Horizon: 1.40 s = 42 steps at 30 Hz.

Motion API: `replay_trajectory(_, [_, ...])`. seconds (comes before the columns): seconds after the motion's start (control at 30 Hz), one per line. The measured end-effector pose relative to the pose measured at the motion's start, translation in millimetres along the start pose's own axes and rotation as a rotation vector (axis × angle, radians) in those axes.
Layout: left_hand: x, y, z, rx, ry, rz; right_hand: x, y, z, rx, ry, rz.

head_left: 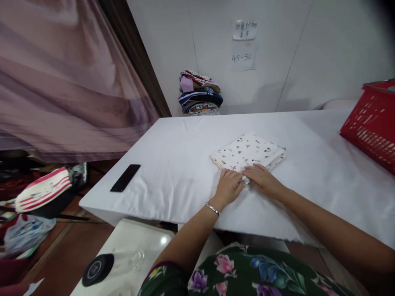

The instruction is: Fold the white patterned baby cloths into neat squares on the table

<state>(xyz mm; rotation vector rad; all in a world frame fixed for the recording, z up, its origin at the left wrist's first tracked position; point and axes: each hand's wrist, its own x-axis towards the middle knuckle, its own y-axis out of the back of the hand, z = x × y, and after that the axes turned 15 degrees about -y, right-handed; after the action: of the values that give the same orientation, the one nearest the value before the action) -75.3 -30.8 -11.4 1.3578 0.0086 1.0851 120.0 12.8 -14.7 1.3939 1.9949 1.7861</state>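
A folded white cloth [249, 151] with a small dark and tan print lies on the white-covered table, turned so that one corner points at me. At its near corner my left hand [228, 186] has its fingers curled over the edge, and a silver bracelet circles that wrist. Close beside it, my right hand [264, 181] grips the same corner from the right. A small bunched bit of the fabric shows between the two hands. The undersides of my fingers are hidden.
Folded textiles [200, 92] are stacked beyond the table's far edge. A black phone [125, 178] lies at the left, and a red plastic basket [373, 123] stands at the right. Below the near edge is a white stool-like surface [123, 246] with a round black object [98, 270].
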Motion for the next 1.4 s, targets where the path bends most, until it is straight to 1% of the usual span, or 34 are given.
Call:
replay_trajectory(0.07, [-1, 2.9, 1, 0.012, 0.026, 0.068, 4, 3, 0, 0.009, -0.002, -0.027])
replay_trajectory(0.13, [-5, 5.8, 4, 0.036, 0.076, 0.138, 5, 4, -1, 0.035, -0.041, -0.034])
replay_trajectory(0.17, [-8, 6.9, 7, 0.051, 0.094, 0.145, 5, 4, -1, 0.054, -0.067, -0.030])
replay_trajectory(0.2, [-12, 7.6, 10, 0.067, 0.096, 0.121, 4, 3, -1, 0.073, -0.091, -0.022])
replay_trajectory(0.23, [-15, 7.6, 13, 0.084, 0.083, 0.068, 3, 3, -1, 0.089, -0.112, -0.015])
replay_trajectory(0.3, [-20, 6.0, 17, 0.136, 0.037, -0.073, 1, 1, 0, 0.106, -0.140, -0.005])
replay_trajectory(0.37, [-21, 2.5, 20, 0.211, 0.017, -0.180, 0, -1, 0, 0.103, -0.154, 0.004])
replay_trajectory(0.47, [-17, -2.5, 20, 0.297, 0.022, -0.238, 0, -3, -1, 0.090, -0.176, 0.035])
replay_trajectory(0.53, [-12, -4.1, 19, 0.321, 0.001, -0.230, 0, -5, -3, 0.078, -0.206, 0.074])
replay_trajectory(0.63, [-5, -4.4, 19, 0.342, -0.031, -0.169, -1, -8, -5, 0.058, -0.245, 0.117])
replay_trajectory(0.77, [-2, -6.2, 17, 0.338, -0.033, -0.102, -5, -7, -6, 0.093, -0.230, 0.067])
replay_trajectory(0.9, [-4, -10.2, 16, 0.312, -0.004, -0.040, -8, 1, -3, 0.169, -0.160, 0.005])
replay_trajectory(1.0, [-3, -10.9, 15, 0.298, 0.025, -0.022, -8, 4, -2, 0.198, -0.131, -0.030])
replay_trajectory(1.13, [1, -7.4, 13, 0.285, 0.055, -0.004, -6, 0, -3, 0.188, -0.173, 0.013])
replay_trajectory(1.23, [-2, -2.7, 13, 0.257, 0.101, 0.022, -5, -3, -4, 0.178, -0.177, 0.059])
replay_trajectory(1.3, [-8, 0.3, 16, 0.237, 0.088, -0.015, -5, -3, -5, 0.174, -0.180, 0.059])
replay_trajectory(1.4, [-16, 1.8, 20, 0.226, -0.003, -0.158, -5, -3, -5, 0.177, -0.193, 0.042])
